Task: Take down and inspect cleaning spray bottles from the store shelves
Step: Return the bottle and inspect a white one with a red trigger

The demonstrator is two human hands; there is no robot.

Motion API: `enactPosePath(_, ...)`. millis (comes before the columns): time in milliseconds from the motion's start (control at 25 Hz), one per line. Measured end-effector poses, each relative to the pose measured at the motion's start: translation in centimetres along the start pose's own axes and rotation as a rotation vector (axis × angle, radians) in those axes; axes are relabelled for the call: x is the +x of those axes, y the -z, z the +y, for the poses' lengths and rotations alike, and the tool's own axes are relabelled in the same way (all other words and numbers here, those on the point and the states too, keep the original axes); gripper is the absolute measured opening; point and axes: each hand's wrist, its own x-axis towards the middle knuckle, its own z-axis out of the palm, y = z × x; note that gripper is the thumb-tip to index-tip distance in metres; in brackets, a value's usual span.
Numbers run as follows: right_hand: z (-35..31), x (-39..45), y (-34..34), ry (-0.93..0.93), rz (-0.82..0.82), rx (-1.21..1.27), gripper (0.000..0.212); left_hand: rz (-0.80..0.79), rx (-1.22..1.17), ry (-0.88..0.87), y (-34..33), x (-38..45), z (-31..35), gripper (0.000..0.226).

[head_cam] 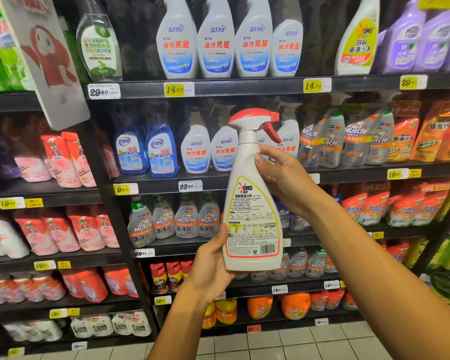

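Head view: a white spray bottle (252,203) with a red and white trigger top is held upright in front of the store shelves (218,88), off the shelf and between both hands. Its back label, edged in yellow and red and carrying small print and a barcode, is turned toward the camera. The bottle's lower left edge and base are gripped by the left hand (213,271), whose thumb is pressed against the side of the label while the fingers are hidden behind the bottle. The neck, just under the trigger, is gripped by the right hand (283,178), with the thumb laid on the near side of the neck and the fingers curled round its far side. Behind the bottle, rows of white spray bottles (216,40) with red lettering are lined up on an upper shelf, and two blue bottles (146,152) are set on the shelf below. Grey cleaner bottles (174,219) are ranged lower down, and red refill pouches (60,157) are stacked at the left. Yellow and white price tags (174,89) are fixed along the shelf edges. Pale floor tiles (296,344) are seen at the bottom.
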Motion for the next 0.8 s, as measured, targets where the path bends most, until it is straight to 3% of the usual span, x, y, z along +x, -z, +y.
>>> enactPosePath(160, -0.2, -0.2, 0.2, -0.021, -0.032, 0.006, 0.019, 0.005, 0.008, -0.024, -0.4, -0.3, 0.6, 0.045)
enactPosePath(560, -1.2, -0.4, -1.0, 0.046, 0.054, -0.071, 0.039, -0.02, -0.053, 0.075, 0.2, -1.1, 1.5, 0.046)
enactPosePath(720, -1.0, -0.4, -1.0, 0.061, 0.057, -0.063, 0.02, 0.032, 0.058, 0.003, -0.8, -1.2, 2.1, 0.044)
enactPosePath(800, -0.9, -0.3, -1.2, 0.061, 0.12, -0.092, 0.014, 0.094, 0.25, -0.096, -1.9, -1.1, 2.4, 0.043)
